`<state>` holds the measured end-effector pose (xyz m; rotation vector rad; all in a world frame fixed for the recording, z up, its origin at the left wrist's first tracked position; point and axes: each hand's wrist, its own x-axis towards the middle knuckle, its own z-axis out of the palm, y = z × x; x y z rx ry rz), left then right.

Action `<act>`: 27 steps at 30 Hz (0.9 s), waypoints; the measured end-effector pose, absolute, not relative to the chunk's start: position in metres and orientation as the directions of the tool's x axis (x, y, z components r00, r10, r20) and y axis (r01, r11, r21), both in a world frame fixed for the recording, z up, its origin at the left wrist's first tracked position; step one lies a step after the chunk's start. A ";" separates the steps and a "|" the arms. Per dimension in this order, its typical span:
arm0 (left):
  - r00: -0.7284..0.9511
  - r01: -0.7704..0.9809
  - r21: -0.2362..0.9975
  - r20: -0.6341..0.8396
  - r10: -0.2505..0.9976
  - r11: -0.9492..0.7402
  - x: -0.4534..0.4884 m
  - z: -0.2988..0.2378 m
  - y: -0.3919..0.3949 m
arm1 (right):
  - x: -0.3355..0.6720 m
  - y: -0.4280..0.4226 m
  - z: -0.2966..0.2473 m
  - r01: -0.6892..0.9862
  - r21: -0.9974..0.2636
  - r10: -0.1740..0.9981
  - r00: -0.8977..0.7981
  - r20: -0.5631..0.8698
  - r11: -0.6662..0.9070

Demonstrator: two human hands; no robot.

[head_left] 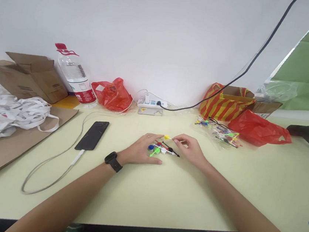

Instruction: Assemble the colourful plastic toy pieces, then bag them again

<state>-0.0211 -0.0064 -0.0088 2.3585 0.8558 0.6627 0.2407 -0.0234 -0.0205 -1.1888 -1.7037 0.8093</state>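
Note:
A small heap of coloured plastic picks [162, 149], with blue, red, green, white and black round heads, lies on the pale yellow table [162, 191] between my hands. My left hand [139, 151], a black watch on its wrist, rests beside the heap with its fingers curled around the near side of it. My right hand [191, 149] pinches the thin stem of a yellow-headed pick [167, 137], which points left across the heap. A clear bag of more coloured picks [223, 135] lies to the right, behind my right hand.
A black phone [92, 135] on a grey cable lies left of my hands. Cardboard, white straps [6, 114] and a water bottle [76, 77] fill the left side. Red bags [113, 94], a power strip [151, 104] and a striped bag [225, 101] line the wall.

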 end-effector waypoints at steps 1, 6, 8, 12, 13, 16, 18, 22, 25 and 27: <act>0.684 0.415 0.648 0.241 0.688 -0.639 -0.021 -0.007 -0.008 | 0.242 -0.021 -0.022 0.354 -0.886 0.954 -0.123 0.274 0.301; 0.585 0.394 0.691 0.319 0.746 -0.605 -0.018 -0.006 -0.010 | 0.248 -0.011 -0.030 0.186 -0.969 0.987 -0.036 0.158 0.162; 0.517 0.426 0.668 0.374 0.770 -0.610 -0.017 -0.009 -0.007 | 0.248 -0.009 -0.033 0.120 -0.987 0.994 0.007 0.109 0.107; 0.440 0.508 0.637 0.387 0.810 -0.580 -0.017 -0.014 -0.002 | 0.249 -0.007 -0.034 0.009 -0.999 0.999 0.045 0.031 0.031; 0.429 0.519 0.638 0.381 0.819 -0.568 -0.017 -0.016 -0.001 | 0.249 -0.006 -0.034 -0.012 -1.000 0.999 0.045 0.017 0.017; 0.412 0.510 0.684 0.338 0.846 -0.522 -0.017 -0.020 0.002 | 0.250 -0.005 -0.035 -0.047 -0.999 0.999 0.041 -0.015 -0.013; 0.423 0.458 0.751 0.287 0.859 -0.476 -0.016 -0.022 0.003 | 0.250 -0.004 -0.036 -0.053 -0.998 0.999 0.028 -0.021 -0.019; 0.481 0.350 0.823 0.253 0.840 -0.448 -0.015 -0.024 0.004 | 0.250 -0.004 -0.037 0.005 -0.999 0.998 -0.051 -0.032 -0.032; 0.538 0.310 0.820 0.265 0.800 -0.480 -0.014 -0.021 -0.001 | 0.250 -0.006 -0.036 0.065 -0.998 0.988 -0.149 -0.031 -0.022; 0.565 0.303 0.824 0.249 0.787 -0.479 -0.013 -0.018 -0.005 | 0.250 -0.007 -0.035 0.090 -0.996 0.974 -0.225 -0.023 -0.003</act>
